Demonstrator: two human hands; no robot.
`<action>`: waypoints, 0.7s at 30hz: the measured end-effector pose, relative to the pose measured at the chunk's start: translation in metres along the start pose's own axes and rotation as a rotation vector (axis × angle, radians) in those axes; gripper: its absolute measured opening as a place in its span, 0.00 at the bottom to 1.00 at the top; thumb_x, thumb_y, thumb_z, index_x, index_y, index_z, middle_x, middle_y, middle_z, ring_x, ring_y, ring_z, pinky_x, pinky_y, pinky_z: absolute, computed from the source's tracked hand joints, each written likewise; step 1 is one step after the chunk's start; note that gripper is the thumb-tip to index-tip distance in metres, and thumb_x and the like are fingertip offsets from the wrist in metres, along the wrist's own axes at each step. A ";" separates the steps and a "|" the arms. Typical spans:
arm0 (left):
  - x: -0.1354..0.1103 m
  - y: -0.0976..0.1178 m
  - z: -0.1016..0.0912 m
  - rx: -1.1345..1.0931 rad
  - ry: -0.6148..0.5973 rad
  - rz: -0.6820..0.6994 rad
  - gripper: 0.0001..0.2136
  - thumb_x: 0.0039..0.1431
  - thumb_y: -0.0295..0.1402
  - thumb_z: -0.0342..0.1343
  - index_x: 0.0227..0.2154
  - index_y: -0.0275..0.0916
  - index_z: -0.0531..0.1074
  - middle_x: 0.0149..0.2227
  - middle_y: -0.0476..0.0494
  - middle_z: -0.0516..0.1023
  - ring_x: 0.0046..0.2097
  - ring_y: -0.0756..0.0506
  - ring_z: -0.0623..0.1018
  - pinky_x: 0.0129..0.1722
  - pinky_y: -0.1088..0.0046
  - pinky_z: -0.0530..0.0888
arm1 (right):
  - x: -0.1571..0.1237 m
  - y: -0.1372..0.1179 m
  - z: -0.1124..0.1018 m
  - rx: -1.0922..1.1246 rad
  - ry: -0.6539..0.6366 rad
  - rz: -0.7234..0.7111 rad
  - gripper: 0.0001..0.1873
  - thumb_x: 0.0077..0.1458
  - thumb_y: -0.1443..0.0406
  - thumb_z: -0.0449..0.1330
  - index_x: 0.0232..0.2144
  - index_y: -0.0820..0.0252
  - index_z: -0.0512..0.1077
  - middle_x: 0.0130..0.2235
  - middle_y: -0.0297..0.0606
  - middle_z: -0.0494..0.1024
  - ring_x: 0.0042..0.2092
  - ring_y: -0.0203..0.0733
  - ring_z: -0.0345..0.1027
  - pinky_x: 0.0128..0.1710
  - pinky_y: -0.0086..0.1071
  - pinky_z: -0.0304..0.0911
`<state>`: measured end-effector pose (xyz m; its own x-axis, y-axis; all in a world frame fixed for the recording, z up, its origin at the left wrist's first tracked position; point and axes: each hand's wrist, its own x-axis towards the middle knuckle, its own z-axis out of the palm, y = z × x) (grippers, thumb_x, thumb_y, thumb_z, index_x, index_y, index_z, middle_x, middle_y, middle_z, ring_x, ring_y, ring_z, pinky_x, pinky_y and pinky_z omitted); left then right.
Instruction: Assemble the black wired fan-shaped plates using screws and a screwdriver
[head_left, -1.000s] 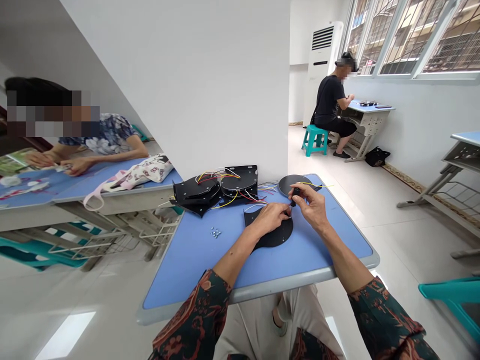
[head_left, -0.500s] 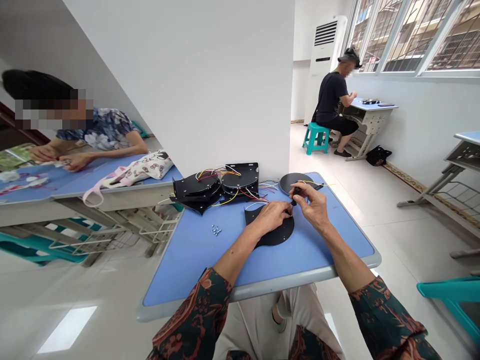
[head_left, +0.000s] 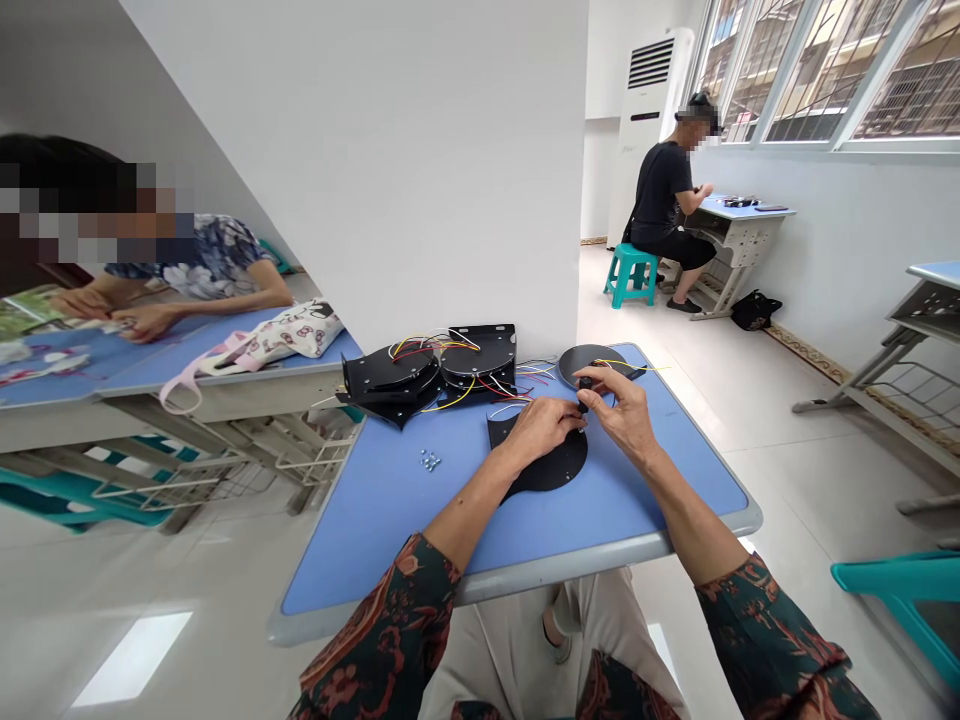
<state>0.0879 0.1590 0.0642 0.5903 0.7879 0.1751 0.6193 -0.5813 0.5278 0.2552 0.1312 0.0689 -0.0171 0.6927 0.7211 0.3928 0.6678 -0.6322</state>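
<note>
My left hand (head_left: 541, 428) and my right hand (head_left: 621, 410) meet above a flat black round plate (head_left: 546, 467) lying on the blue desk (head_left: 420, 530). Both hands pinch a small black part (head_left: 584, 392) with a yellow wire (head_left: 634, 368) trailing off it to the right. My left fingers are curled at its lower end, my right fingers closed on its upper end. A second black round plate (head_left: 581, 362) lies just beyond my hands.
A stack of black plates with coloured wires (head_left: 427, 372) sits at the desk's far edge by the white wall. Small silver screws (head_left: 430, 460) lie left of my hands. One person works at the left desk (head_left: 112, 375), another sits by the window (head_left: 664, 215). A teal stool (head_left: 900, 590) stands at right.
My right hand has raised the small black part slightly; otherwise both hands stay in the same spot. The view has shifted a little.
</note>
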 end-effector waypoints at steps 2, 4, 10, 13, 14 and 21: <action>0.000 0.000 0.001 0.056 0.022 -0.017 0.08 0.64 0.34 0.59 0.35 0.40 0.83 0.35 0.41 0.85 0.38 0.41 0.81 0.38 0.70 0.71 | 0.001 -0.002 0.000 -0.035 0.030 -0.051 0.11 0.61 0.56 0.64 0.41 0.54 0.79 0.38 0.39 0.80 0.35 0.42 0.70 0.38 0.37 0.71; 0.000 0.002 0.002 0.090 0.032 -0.021 0.07 0.63 0.35 0.60 0.35 0.40 0.83 0.36 0.41 0.86 0.38 0.41 0.82 0.37 0.70 0.71 | 0.002 -0.003 0.000 -0.061 0.054 -0.089 0.10 0.60 0.56 0.66 0.40 0.53 0.80 0.36 0.39 0.78 0.35 0.42 0.68 0.38 0.38 0.70; -0.001 0.004 0.000 0.095 0.026 -0.035 0.08 0.64 0.35 0.59 0.36 0.40 0.83 0.36 0.41 0.85 0.39 0.41 0.82 0.38 0.70 0.71 | 0.001 -0.005 0.000 -0.010 0.014 -0.050 0.08 0.60 0.59 0.65 0.41 0.52 0.79 0.37 0.37 0.79 0.35 0.41 0.70 0.38 0.38 0.71; -0.001 0.003 -0.001 0.014 0.016 -0.023 0.07 0.64 0.34 0.59 0.36 0.41 0.83 0.37 0.44 0.85 0.39 0.43 0.81 0.39 0.71 0.72 | -0.001 -0.003 0.000 0.108 -0.006 0.035 0.10 0.62 0.59 0.62 0.44 0.54 0.78 0.39 0.38 0.81 0.38 0.42 0.74 0.41 0.38 0.72; -0.001 0.002 0.000 -0.020 0.009 -0.003 0.07 0.64 0.33 0.59 0.36 0.41 0.82 0.38 0.44 0.85 0.39 0.43 0.81 0.40 0.72 0.72 | -0.002 -0.002 0.000 0.155 -0.014 0.058 0.11 0.63 0.59 0.61 0.46 0.54 0.77 0.39 0.39 0.81 0.40 0.43 0.75 0.42 0.38 0.73; 0.000 0.001 0.001 -0.008 -0.003 -0.006 0.08 0.63 0.33 0.59 0.34 0.40 0.83 0.35 0.43 0.85 0.36 0.43 0.81 0.37 0.72 0.71 | -0.001 -0.004 0.000 0.093 -0.045 0.029 0.14 0.63 0.57 0.62 0.48 0.55 0.76 0.42 0.39 0.82 0.38 0.42 0.75 0.43 0.38 0.72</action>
<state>0.0889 0.1578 0.0642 0.5879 0.7910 0.1693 0.6189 -0.5746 0.5355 0.2539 0.1276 0.0703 -0.0492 0.7221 0.6900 0.3063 0.6685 -0.6777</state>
